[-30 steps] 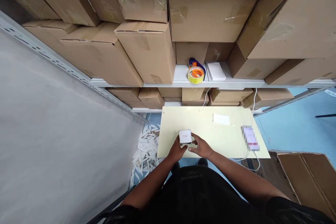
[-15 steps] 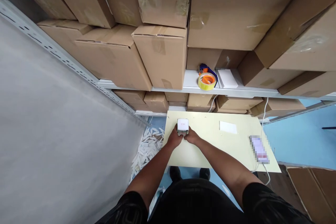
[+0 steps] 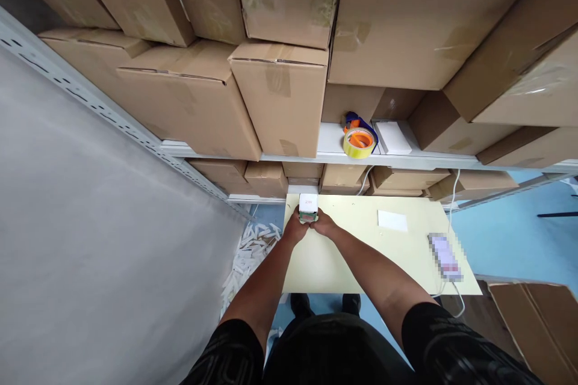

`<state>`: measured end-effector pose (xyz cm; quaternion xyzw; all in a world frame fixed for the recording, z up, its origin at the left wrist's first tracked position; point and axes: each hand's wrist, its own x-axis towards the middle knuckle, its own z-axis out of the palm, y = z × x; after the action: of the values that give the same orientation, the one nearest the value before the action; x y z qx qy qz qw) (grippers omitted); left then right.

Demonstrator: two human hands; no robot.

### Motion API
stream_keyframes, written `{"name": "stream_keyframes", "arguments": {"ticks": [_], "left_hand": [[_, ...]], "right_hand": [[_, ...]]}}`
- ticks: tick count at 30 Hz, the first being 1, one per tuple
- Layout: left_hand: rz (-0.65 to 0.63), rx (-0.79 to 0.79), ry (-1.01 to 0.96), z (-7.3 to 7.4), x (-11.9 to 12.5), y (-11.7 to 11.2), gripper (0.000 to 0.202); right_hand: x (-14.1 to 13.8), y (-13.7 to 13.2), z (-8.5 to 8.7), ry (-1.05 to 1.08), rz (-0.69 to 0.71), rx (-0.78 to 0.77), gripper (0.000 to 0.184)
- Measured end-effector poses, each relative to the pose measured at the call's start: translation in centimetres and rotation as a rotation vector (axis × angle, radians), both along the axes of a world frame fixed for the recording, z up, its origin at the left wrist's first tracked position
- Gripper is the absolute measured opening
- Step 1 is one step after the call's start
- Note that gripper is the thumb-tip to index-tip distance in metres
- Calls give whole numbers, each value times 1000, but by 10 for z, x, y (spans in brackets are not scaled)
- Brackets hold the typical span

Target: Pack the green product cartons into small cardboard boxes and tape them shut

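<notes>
A small white box (image 3: pixel 309 202) with red print on top and a green band on the side toward me is held over the far left part of the cream table (image 3: pixel 334 264). My left hand (image 3: pixel 296 227) grips its left side, fingers closed round it. On the opposite side my right hand (image 3: pixel 323 222) closes on the same box. Both hands nearly meet at the box's near side, and most of the fingertips are hidden. To the right lies a flat white card (image 3: pixel 392 220) on the tabletop.
A phone (image 3: pixel 445 257) with a white cable lies at the table's right. Behind, a shelf bears cardboard boxes (image 3: pixel 280 102), a tape dispenser (image 3: pixel 360 138) and a white stack (image 3: pixel 392 137). White paper strips (image 3: pixel 253 252) cover the floor at left; an open carton (image 3: pixel 537 325) stands right.
Both hands have moved the white box slightly left and away from me. Its green side now shows more clearly. The head view has shifted a little.
</notes>
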<state>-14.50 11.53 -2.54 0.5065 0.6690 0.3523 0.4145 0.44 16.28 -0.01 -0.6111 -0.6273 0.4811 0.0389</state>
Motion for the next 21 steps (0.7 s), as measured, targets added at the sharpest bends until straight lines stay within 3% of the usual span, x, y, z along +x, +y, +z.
{"name": "stream_keyframes", "arguments": {"ticks": [5, 7, 10, 12, 15, 18, 21], "left_hand": [[-12, 32, 15, -6, -7, -6, 78], [20, -33, 37, -9, -9, -17, 77], [16, -153, 95, -16, -13, -53, 71], [-49, -107, 145, -22, -20, -89, 65], [-107, -46, 203, -28, -34, -147, 54], [-104, -88, 255, -26, -46, -195, 51], [-128, -128, 300, -17, -52, -224, 52]], "right_hand": [[16, -19, 8, -3, -50, 61, 66], [33, -37, 13, 6, -67, 92, 60], [67, -60, 26, 30, -93, 162, 46], [92, -61, 47, 64, -145, 331, 36], [123, -34, 105, 51, -243, 706, 31], [133, 18, 184, -104, -311, 1006, 33], [121, 72, 255, -286, -295, 1082, 40]]}}
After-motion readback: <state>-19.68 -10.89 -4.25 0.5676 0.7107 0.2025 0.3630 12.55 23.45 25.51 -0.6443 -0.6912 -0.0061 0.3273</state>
